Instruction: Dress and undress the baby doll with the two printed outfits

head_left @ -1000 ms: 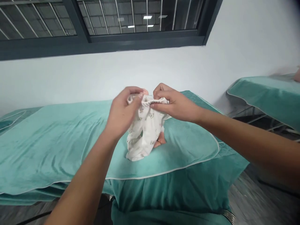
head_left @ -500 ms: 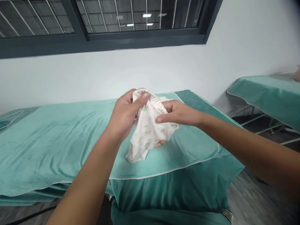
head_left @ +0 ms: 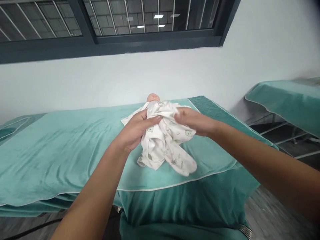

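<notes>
Draped bed (head_left: 180, 203), teal blanket (head_left: 62, 143), doll (head_left: 153, 97) atop

The left hand (head_left: 135, 128) and right hand (head_left: 193, 120) flanked the bunched white baby pants (head_left: 166, 136), and together these blocked the straight path from the near edge to the doll's head (head_left: 153, 97). A low way ran between the forearms over the green blanket (head_left: 62, 150) as far as the cloth. Outside the left forearm lay a wide, flat lane. The white wall (head_left: 175, 73) closed off the far side.
</notes>
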### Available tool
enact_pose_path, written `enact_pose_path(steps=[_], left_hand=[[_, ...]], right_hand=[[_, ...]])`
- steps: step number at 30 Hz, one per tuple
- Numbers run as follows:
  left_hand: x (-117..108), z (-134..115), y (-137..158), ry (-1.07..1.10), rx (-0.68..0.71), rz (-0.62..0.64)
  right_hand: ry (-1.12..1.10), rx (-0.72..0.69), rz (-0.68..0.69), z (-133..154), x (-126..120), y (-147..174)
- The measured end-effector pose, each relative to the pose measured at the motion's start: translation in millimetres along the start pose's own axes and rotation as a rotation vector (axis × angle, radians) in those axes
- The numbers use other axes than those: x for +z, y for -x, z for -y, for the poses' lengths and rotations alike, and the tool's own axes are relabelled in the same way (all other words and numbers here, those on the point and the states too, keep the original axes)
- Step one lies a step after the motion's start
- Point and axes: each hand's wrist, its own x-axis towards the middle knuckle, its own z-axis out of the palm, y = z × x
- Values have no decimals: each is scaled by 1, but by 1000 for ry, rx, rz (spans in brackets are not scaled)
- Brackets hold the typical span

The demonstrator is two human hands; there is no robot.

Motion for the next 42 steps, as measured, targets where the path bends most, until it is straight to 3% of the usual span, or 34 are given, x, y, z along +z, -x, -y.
enact_pose_path(steps=[2, 3, 7, 11, 14, 17, 19, 21, 26, 29, 34, 42], left_hand=[[2, 3, -4, 33, 33, -51], [4, 5, -5, 43, 36, -71], [9, 9, -4, 23, -24, -70], [6, 9, 2, -114, -152, 95], [4, 10, -1, -13, -59, -24], [6, 12, -9, 150, 60, -121], [11, 13, -14, 187, 60, -110], [14, 12, -16, 181, 10, -79], [11, 15, -10, 157, -81, 35], [2, 19, -3, 101, -106, 80], [-10, 18, 2, -19, -179, 120], [-6, 18, -13, 8, -111, 13]], right_hand=[[105, 52, 98, -2, 3, 1], [134, 56, 84, -3, 5, 0], [6, -28, -186, -3, 12, -9], [-175, -7, -247, -6, 14, -14], [-229, -23, -289, -12, 14, -13], [-149, -29, -164, -16, 17, -9], [-68, -6, -20, -15, 20, -7], [-5, 8, 1, -12, 22, -7], [-132, -56, -307, -10, 20, -14], [-296, -78, -369, -13, 20, -16], [-374, 1, -261, -22, 20, -9], [-148, 97, 95, -24, -13, -6]])
